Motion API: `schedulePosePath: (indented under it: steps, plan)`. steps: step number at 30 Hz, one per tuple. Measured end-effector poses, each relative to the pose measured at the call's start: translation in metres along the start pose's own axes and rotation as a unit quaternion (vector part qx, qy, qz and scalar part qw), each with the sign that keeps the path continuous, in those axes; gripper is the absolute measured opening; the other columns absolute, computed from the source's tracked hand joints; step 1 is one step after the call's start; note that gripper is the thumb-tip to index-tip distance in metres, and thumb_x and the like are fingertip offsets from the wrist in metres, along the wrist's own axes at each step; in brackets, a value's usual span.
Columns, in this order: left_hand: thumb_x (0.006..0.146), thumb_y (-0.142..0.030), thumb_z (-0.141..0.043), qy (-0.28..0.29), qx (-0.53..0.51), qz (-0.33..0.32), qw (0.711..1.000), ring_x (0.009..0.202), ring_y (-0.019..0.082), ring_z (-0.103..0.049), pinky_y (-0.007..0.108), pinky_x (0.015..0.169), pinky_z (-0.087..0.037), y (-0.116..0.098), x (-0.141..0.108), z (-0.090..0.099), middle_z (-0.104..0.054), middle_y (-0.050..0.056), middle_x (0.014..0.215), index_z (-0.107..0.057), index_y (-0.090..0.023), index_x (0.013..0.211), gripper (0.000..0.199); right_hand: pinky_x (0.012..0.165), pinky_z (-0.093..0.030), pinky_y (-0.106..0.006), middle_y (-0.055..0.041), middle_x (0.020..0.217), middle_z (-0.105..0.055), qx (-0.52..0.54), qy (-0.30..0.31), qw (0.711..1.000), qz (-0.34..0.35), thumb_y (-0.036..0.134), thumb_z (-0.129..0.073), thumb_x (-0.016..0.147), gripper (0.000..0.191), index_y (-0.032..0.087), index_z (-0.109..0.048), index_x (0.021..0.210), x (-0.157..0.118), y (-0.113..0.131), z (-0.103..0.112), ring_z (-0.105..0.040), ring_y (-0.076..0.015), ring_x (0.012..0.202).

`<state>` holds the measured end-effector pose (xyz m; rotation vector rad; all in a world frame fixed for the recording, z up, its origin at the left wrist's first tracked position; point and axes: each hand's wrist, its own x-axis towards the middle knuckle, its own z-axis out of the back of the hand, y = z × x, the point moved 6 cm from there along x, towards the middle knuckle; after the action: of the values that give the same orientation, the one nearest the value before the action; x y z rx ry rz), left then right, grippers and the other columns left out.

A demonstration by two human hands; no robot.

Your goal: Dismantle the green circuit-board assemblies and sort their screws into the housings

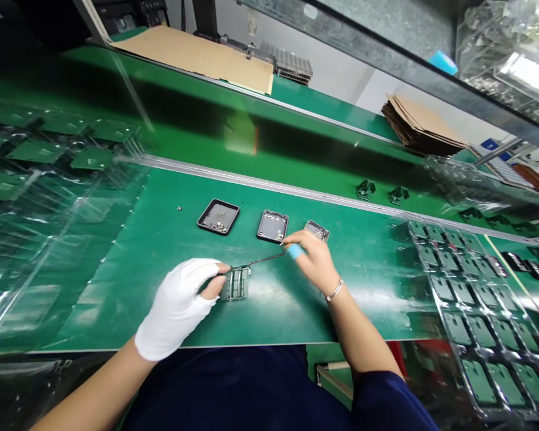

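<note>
Trays [268,227] beyond held part [236,284]; right hand [313,258] overlaps one.

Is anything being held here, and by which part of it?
The left grip holds the slotted green piece by its left side. Whether the right grip holds anything cannot be told.

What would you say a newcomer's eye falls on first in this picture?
Probably the white glove on the left hand, which pinches a small green part towards the front of the green bench. Next, the blue wrap on the right hand, by the near right corner of the middle small tray.
</note>
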<state>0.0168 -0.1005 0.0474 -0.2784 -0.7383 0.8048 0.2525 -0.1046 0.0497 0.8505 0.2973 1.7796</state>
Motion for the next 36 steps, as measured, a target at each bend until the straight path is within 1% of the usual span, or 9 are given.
schedulePosePath:
  steps: [4, 6, 9, 11, 14, 16, 19, 27, 36]
  plan:
    - [0.092, -0.028, -0.046, 0.016, 0.020, -0.074, 0.997, 0.068, 0.017, -0.062, 0.029, 0.064, -0.048, -0.021, 0.006, -0.007, -0.067, 0.003, 0.073, -0.063, -0.018, 0.076, 0.026, 0.087, -0.050, -0.035, -0.0031, 0.091, -0.069, 0.082, 0.069, 0.989, 0.101, 0.019, -0.046, 0.092, 0.016, 0.024, -0.060, 0.098, -0.011, 0.064, -0.039, -0.063, -0.0163, 0.087]
    - [0.091, -0.022, -0.045, 0.001, 0.048, -0.103, 0.994, 0.062, 0.016, -0.059, 0.029, 0.060, -0.045, -0.027, 0.004, -0.007, -0.065, 0.003, 0.066, -0.060, -0.018, 0.067, 0.029, 0.088, -0.050, -0.036, -0.0024, 0.090, -0.069, 0.103, 0.070, 0.988, 0.096, 0.018, -0.047, 0.091, 0.016, 0.025, -0.060, 0.096, -0.014, 0.073, -0.048, -0.063, -0.0162, 0.085]
    - [0.087, -0.016, -0.047, -0.007, 0.091, -0.124, 0.988, 0.058, 0.017, -0.058, 0.030, 0.058, -0.043, -0.029, -0.001, -0.010, -0.064, 0.003, 0.063, -0.058, -0.018, 0.061, 0.028, 0.085, -0.051, -0.035, -0.0008, 0.085, -0.068, 0.143, 0.055, 0.987, 0.045, 0.020, -0.052, 0.089, 0.010, 0.026, -0.060, 0.090, -0.015, 0.067, -0.052, -0.064, -0.0159, 0.081]
    - [0.085, -0.018, -0.049, 0.004, 0.075, -0.092, 0.993, 0.062, 0.018, -0.061, 0.032, 0.063, -0.046, -0.022, -0.002, -0.012, -0.066, 0.005, 0.067, -0.061, -0.019, 0.065, 0.023, 0.089, -0.049, -0.037, 0.0005, 0.081, -0.067, 0.154, 0.043, 0.987, 0.016, 0.020, -0.054, 0.088, 0.009, 0.026, -0.060, 0.086, -0.013, 0.060, -0.053, -0.063, -0.0155, 0.079]
    - [0.086, -0.029, -0.050, 0.011, -0.031, 0.031, 0.999, 0.092, 0.023, -0.065, 0.038, 0.085, -0.050, 0.001, -0.001, -0.018, -0.070, 0.009, 0.096, -0.066, -0.018, 0.092, 0.021, 0.090, -0.046, -0.039, -0.0011, 0.085, -0.066, 0.137, 0.018, 0.990, -0.019, 0.017, -0.053, 0.086, 0.010, 0.024, -0.059, 0.082, -0.009, 0.048, -0.055, -0.062, -0.0167, 0.084]
    - [0.085, -0.031, -0.048, 0.052, -0.124, 0.117, 0.984, 0.107, 0.023, -0.062, 0.037, 0.095, -0.048, 0.018, -0.001, -0.029, -0.067, 0.010, 0.114, -0.062, -0.017, 0.109, 0.031, 0.086, -0.047, -0.037, -0.0029, 0.088, -0.064, 0.122, 0.016, 0.992, -0.032, 0.015, -0.053, 0.084, 0.010, 0.023, -0.058, 0.081, -0.007, 0.043, -0.059, -0.060, -0.0180, 0.088]
    - [0.083, -0.029, -0.046, 0.141, -0.228, 0.190, 0.944, 0.108, 0.021, -0.062, 0.034, 0.096, -0.049, 0.028, -0.005, -0.050, -0.067, 0.007, 0.117, -0.060, -0.018, 0.112, 0.034, 0.091, -0.043, -0.040, -0.0035, 0.088, -0.064, 0.090, 0.037, 0.995, -0.012, 0.016, -0.053, 0.084, 0.008, 0.023, -0.057, 0.082, -0.006, 0.043, -0.070, -0.059, -0.0184, 0.088]
    - [0.086, -0.037, -0.047, 0.139, -0.260, 0.226, 0.928, 0.100, 0.022, -0.063, 0.033, 0.089, -0.051, 0.025, -0.008, -0.059, -0.068, 0.005, 0.106, -0.061, -0.019, 0.102, 0.028, 0.101, -0.036, -0.046, -0.0039, 0.091, -0.064, 0.034, 0.062, 0.997, -0.004, 0.019, -0.050, 0.086, 0.007, 0.024, -0.055, 0.085, -0.008, 0.044, -0.086, -0.060, -0.0189, 0.090]
    - [0.085, -0.033, -0.047, 0.146, -0.273, 0.229, 0.923, 0.094, 0.021, -0.064, 0.033, 0.089, -0.050, 0.023, -0.008, -0.056, -0.068, 0.005, 0.102, -0.059, -0.019, 0.102, 0.025, 0.097, -0.040, -0.046, -0.0038, 0.089, -0.064, 0.049, 0.066, 0.997, -0.006, 0.018, -0.051, 0.082, 0.008, 0.025, -0.052, 0.085, -0.011, 0.044, -0.087, -0.061, -0.0200, 0.088]
